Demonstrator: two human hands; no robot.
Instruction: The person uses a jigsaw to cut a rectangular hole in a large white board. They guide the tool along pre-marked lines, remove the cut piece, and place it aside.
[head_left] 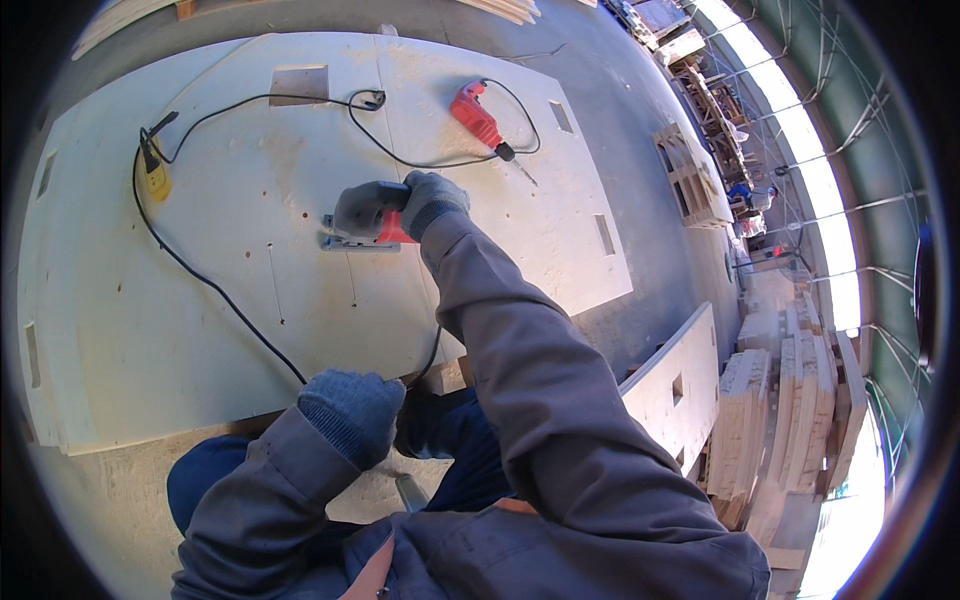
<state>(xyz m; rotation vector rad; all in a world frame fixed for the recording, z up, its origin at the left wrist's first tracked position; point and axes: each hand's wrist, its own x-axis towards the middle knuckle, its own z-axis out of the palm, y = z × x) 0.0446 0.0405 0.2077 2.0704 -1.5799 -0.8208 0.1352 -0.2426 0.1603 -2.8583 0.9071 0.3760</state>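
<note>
Within right hand (434,196), jigsaw (366,212).

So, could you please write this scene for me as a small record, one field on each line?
Right hand: gloved, gripping a jigsaw
Left hand: gloved, near the board's near edge, beside a black cable; whether it grips the cable is unclear
Work surface: large pale board with rectangular cutouts
Other tool: red drill, lying on the board beyond the right hand
Board's left part: yellow block
Background, right: wooden pallet, stacked boards
</note>
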